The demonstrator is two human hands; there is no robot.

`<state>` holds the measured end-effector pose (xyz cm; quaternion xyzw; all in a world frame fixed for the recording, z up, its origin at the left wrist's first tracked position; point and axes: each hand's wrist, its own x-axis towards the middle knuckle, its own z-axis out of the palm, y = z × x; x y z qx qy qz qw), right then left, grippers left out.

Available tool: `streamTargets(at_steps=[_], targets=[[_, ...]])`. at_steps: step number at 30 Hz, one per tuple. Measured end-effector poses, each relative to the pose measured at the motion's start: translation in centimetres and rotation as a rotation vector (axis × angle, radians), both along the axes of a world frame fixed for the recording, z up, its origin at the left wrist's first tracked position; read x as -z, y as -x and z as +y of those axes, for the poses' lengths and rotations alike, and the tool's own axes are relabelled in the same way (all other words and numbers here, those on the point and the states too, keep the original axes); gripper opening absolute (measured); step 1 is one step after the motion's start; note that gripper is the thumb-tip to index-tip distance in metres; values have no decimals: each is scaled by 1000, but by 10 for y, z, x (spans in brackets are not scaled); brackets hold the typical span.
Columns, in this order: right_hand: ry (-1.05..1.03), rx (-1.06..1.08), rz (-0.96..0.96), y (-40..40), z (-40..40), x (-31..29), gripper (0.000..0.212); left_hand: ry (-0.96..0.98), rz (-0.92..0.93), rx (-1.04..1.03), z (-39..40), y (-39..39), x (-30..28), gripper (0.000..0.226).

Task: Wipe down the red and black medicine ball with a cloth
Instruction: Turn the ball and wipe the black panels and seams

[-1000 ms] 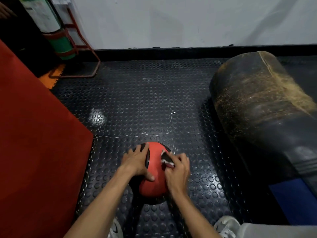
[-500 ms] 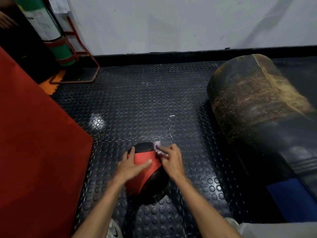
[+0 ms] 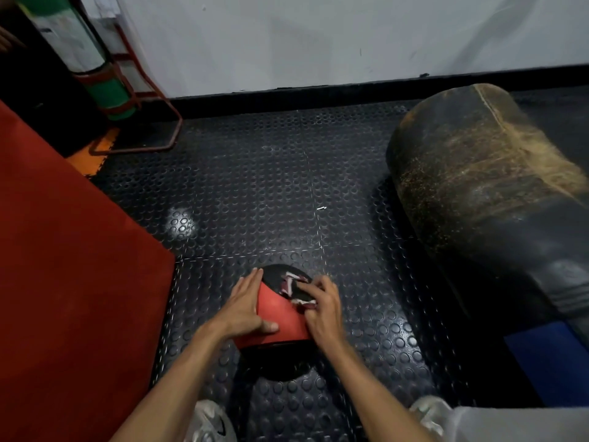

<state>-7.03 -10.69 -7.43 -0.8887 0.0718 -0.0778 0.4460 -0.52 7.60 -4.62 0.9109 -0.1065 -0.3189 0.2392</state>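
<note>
The red and black medicine ball [image 3: 277, 317] sits on the studded black floor just in front of me, a red panel facing me and a black panel with a pale logo on the far side. My left hand [image 3: 243, 309] lies flat on the ball's left side, fingers straight, thumb across the red panel. My right hand [image 3: 322, 309] presses on the ball's right side with curled fingers. A small pale cloth [image 3: 306, 302] peeks out under those fingers; most of it is hidden.
A red mat [image 3: 63, 266] covers the floor on my left. A big worn black punching bag [image 3: 487, 199] lies on the right. A green and white roll [image 3: 95, 68] in a red metal stand is at the far left corner by the white wall. My white shoes [image 3: 208, 422] are below.
The ball has turned under my hands: the black panel with the logo now shows on top. My right hand has slid back down the ball's right side with the cloth.
</note>
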Motion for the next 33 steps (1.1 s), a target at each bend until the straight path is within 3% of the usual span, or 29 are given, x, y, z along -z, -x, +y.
streamTargets(at_steps=[4,8,12,15,21,25,27,30,33], targets=[[48,147,112,-34,-10,-16,52,3,24,-12,-3,1,-2,131],[52,-157,68,-50,8,-20,52,1,23,28,-6,-2,-2,130],[-72,166,228,-13,-25,16,55,44,66,16,9,-7,-2,131],[-138,223,455,16,-41,35,35,82,91,-40,13,-10,-6,127],[-290,458,371,17,3,24,21,89,119,-250,16,-10,-8,140],[-207,501,330,43,16,21,17,-21,85,-342,17,-1,-12,135],[-228,541,277,26,9,13,22,-197,65,-292,10,4,-20,122],[-132,364,234,-6,10,1,41,-488,-35,-106,3,6,-40,112],[68,215,309,-21,10,0,52,-453,-260,-39,7,2,-45,107]])
